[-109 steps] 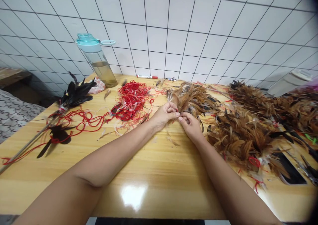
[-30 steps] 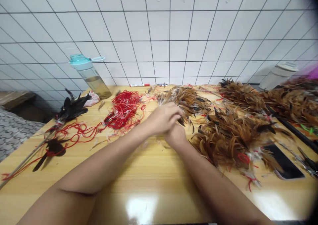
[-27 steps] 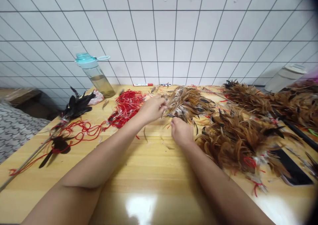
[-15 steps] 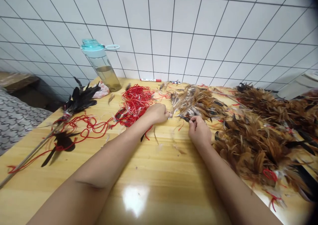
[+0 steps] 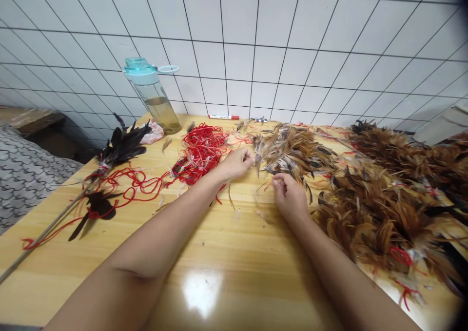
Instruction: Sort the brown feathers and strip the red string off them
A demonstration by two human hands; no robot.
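Note:
My left hand [image 5: 237, 164] is closed, its thumb and finger pinched beside the quill ends of a loose pile of brown feathers [image 5: 298, 150]. What those fingertips hold, if anything, is too small to make out. My right hand [image 5: 291, 197] is also pinched, just in front of the pile, with short red threads by its fingertips; anything between them cannot be made out. A tangled heap of red cord [image 5: 204, 148] lies directly behind and left of my left hand.
Tied brown feather bunches [image 5: 376, 214] cover the right side of the wooden table [image 5: 234, 267]. On the left lie a stick [image 5: 47, 231] with black feathers [image 5: 122, 143] and trailing red cord. A water bottle [image 5: 161, 109] and a red-capped marker [image 5: 224, 117] are near the tiled wall.
My left hand has lifted slightly and its fingertips have turned up. My right hand has shifted a little left and down, away from the dark feather at the pile's front edge.

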